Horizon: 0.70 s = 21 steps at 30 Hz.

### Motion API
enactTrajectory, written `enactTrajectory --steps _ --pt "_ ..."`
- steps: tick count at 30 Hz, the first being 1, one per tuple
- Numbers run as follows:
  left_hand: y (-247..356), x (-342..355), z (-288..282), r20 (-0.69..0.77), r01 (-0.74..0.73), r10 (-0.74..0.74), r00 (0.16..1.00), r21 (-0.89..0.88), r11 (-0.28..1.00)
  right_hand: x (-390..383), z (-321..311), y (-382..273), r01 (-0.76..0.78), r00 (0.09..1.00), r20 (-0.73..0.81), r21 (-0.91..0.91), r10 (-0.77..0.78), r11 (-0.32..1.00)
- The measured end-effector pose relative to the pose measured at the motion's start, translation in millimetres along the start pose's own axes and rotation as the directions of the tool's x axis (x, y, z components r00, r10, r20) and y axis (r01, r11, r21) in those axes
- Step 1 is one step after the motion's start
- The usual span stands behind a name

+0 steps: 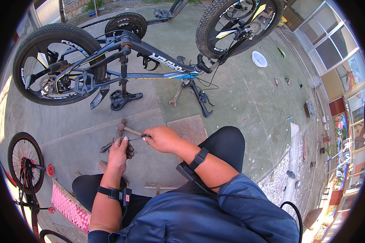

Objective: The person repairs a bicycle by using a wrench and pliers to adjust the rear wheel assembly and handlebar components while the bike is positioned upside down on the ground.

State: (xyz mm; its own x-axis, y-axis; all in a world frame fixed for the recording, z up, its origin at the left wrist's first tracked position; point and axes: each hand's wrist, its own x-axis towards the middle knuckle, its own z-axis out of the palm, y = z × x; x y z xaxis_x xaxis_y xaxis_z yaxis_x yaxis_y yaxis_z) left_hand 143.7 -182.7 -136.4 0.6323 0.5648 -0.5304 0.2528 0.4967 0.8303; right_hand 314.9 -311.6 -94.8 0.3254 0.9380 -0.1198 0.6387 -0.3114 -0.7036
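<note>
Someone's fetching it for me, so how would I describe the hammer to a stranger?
Start at the upside-down bike and find its black saddle. Come from there toward the person's left hand; the hammer lies on the ground just past the fingertips. Its rust-brown head and pale brown handle set it apart from the dark tool at that hand's left.

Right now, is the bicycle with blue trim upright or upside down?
Upside down: its saddle and handlebar are on the ground, and its wheels stick up.
</note>
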Motion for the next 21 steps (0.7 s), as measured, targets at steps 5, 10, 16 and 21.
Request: enactTrajectory --steps 5,10,16,21 --pt "0.2 -0.3 0.4 -0.002 0.005 -0.005 1.0 0.004 1.0 0.3 0.2 0.9 0.004 1.0 0.018 -0.018 -0.004 1.0" --pt "0.2 -0.3 0.3 -0.001 0.016 -0.016 1.0 0.026 1.0 0.6 -0.4 0.2 0.005 1.0 0.031 -0.029 -0.005 1.0" --pt "0.2 0.0 0.4 -0.005 0.005 -0.005 1.0 0.007 1.0 1.3 2.5 2.6 0.01 1.0 0.008 -0.021 -0.01 1.0" --pt "-1.6 1.3 -1.2 -0.009 -0.004 0.004 1.0 -0.001 1.0 1.4 3.4 1.8 0.007 1.0 0.009 -0.018 -0.007 1.0"
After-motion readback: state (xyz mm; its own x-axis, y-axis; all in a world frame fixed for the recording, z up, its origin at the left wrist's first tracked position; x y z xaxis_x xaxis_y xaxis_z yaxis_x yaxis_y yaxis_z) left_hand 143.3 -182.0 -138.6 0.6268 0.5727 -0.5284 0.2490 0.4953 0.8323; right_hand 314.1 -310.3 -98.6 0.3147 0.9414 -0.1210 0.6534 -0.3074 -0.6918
